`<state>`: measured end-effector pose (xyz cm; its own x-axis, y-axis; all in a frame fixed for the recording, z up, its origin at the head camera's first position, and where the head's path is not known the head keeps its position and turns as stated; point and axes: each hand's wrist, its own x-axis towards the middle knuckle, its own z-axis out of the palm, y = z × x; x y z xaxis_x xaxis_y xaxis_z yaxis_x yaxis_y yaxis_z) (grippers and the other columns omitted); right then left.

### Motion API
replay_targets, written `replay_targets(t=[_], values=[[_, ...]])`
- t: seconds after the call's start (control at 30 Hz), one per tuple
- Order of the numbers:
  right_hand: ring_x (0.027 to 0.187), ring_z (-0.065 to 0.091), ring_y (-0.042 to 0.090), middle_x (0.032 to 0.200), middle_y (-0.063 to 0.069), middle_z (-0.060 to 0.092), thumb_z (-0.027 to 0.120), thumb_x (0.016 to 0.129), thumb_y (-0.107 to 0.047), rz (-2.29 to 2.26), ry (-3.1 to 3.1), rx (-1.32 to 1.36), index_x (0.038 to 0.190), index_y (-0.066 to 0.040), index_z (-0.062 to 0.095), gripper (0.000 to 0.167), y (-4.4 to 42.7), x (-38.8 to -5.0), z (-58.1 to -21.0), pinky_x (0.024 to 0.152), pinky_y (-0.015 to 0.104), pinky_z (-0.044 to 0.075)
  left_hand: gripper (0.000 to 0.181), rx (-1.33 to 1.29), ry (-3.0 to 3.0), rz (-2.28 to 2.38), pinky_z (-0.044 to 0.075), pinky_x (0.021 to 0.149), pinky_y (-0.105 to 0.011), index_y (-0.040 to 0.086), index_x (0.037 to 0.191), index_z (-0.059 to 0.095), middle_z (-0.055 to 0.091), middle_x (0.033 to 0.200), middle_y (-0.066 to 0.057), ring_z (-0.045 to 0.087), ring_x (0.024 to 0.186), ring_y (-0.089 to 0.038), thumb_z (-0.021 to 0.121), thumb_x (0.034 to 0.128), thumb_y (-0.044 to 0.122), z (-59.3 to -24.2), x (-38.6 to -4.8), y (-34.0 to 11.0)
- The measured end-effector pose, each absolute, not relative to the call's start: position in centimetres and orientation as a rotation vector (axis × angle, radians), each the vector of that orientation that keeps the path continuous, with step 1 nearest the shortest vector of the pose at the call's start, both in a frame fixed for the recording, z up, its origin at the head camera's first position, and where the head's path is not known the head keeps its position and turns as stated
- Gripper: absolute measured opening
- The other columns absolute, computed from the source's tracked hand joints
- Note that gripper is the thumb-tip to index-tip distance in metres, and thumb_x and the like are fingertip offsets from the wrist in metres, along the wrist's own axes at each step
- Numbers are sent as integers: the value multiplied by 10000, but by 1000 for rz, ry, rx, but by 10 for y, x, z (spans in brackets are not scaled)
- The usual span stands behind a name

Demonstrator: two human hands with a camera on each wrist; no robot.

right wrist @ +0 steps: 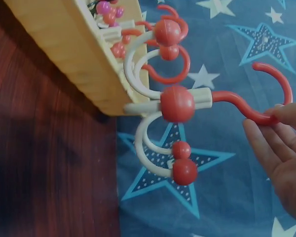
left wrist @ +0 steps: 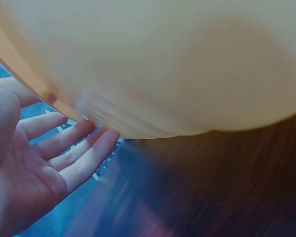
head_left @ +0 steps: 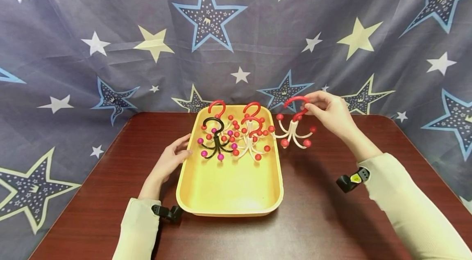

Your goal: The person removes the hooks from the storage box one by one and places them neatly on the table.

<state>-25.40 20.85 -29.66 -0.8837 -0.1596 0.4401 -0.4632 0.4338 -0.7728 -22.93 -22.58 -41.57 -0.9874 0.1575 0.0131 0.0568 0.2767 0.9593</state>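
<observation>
- Hanger (head_left: 293, 128) at tray's (head_left: 230, 188) two o'clock, right hand (head_left: 330, 112) pinching its hook (head_left: 295, 98)
- Left hand (head_left: 170, 162), straight-fingered, touches tray at nine o'clock
- Slack pinch could drop hanger

A small tabletop filming corner, in a room whose kind cannot be told. Slate-blue cloth (head_left: 259, 42), printed with white, cream and blue-edged stars (head_left: 208, 10), hangs in soft folds from eight o'clock, up through twelve and round to three, like a backdrop. In front of it, at six o'clock, is a dark reddish-brown table (head_left: 317, 223) with wood grain. Black wrist cameras, the first camera (head_left: 175, 213) at seven o'clock, the second camera (head_left: 346, 183) at four, suggest recording.
</observation>
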Motion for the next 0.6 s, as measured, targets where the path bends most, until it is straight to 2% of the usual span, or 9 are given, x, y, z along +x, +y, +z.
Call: replay_targets(t=[0.23,0.4,0.6], values=[[724,655,15,932,239,658,611,857,-65,1361,-2426,452,1050,31,613,216,215,-261,-304,628,142,506,588,201,2422,1840,516,765,-330,103,1426,302,435,1323,-239,501,1099,-375,548,893,121,-416,-229,-225],[709,646,0,915,253,652,605,852,-40,1390,-2410,404,1034,54,614,205,218,-269,-313,622,148,510,587,197,2423,1844,515,761,-315,106,1425,307,442,1315,-242,510,1087,-367,553,893,122,-417,-228,-226],[673,628,-28,908,217,663,620,837,-42,1324,-2426,311,1009,31,633,188,219,-281,-327,610,165,513,580,190,2424,1852,517,755,-316,112,1420,320,453,1308,-238,519,1080,-356,557,891,120,-418,-229,-226]])
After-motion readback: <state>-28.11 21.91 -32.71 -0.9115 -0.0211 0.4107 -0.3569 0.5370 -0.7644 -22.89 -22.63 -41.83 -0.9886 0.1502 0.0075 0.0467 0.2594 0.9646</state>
